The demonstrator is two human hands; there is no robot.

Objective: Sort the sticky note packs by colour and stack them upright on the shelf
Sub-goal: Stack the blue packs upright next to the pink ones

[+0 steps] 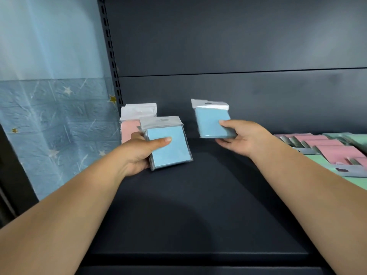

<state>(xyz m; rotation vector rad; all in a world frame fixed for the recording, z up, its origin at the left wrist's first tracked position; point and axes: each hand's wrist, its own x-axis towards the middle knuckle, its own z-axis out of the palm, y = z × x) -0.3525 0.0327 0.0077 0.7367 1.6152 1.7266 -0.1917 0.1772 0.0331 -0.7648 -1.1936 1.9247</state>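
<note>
Both forearms reach forward over the dark shelf [198, 205]. Bare shelf surface lies below and between them.

Left hand [137, 153]: grips a small stack of blue sticky note packs [167, 147]. The thumb lies across the front face of the top pack and the fingers curl behind the stack. At least two packs show at the stack's lower edge; exact count cannot be told. The stack is tilted, with its white header card uppermost and leaning away. Whether its lower edge touches the shelf cannot be told.

Right hand [240, 135]: pinches a single blue pack [213, 122] at its lower right corner, thumb on the front and fingers underneath. This pack is clear of the shelf, tilted, header card up. It sits well apart from the left hand's stack, at about the same reach.

Just beyond the left hand: pink packs [127, 129] stand upright against the left end of the shelf, beside the slotted upright post [112, 56]. Their white header cards rise above the blue stack; the left hand covers their lower part.

To the right of the right forearm: a loose pile of pink and green packs [329, 149] lies flat and overlapping on the shelf, running out of view.

Behind both hands: dark back panel [238, 46]. Far left of the left arm: blue star-patterned wall covering [55, 116].
</note>
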